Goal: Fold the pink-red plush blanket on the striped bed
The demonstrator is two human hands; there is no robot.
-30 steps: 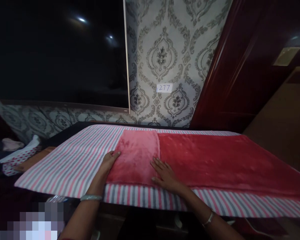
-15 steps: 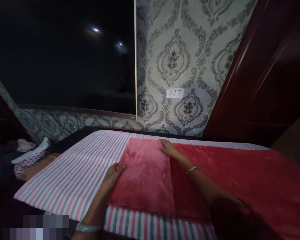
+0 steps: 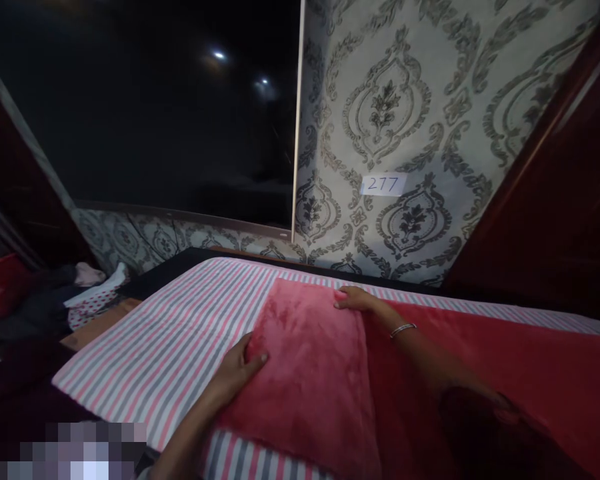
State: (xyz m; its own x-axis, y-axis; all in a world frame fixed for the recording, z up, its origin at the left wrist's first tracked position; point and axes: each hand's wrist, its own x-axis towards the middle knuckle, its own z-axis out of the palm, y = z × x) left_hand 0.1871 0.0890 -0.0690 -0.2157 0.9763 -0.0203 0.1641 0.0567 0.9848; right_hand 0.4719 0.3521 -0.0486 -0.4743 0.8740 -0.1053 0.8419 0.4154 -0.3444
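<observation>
Over the last second the right hand [image 3: 357, 300] had left the near edge of the folded pink flap [image 3: 305, 373] and travelled up its right-hand border to the far corner, where it now lay flat and open, fingers stretched along the top edge of the fold. The left hand [image 3: 240, 367] had stayed on the flap's left border near the front, palm down and open, thumb on the plush and not pinching anything. Between the two, the flap lay turned over on top of the darker red blanket [image 3: 505, 360], which was spread across the right part of the striped sheet [image 3: 180, 327] covering the table. Judging from this, the fold was already laid and the hands were pressing and evening its edges rather than lifting cloth. The view had also swung closer and to the left, so the wall filled more of the picture. The only writing that could be read was a small white label [image 3: 383, 184] stuck on the patterned wallpaper [image 3: 420, 87], handwritten "277". No brand or other lettering showed on the blanket, the sheet, or the heap of clothes [image 3: 70, 293] at far left.
</observation>
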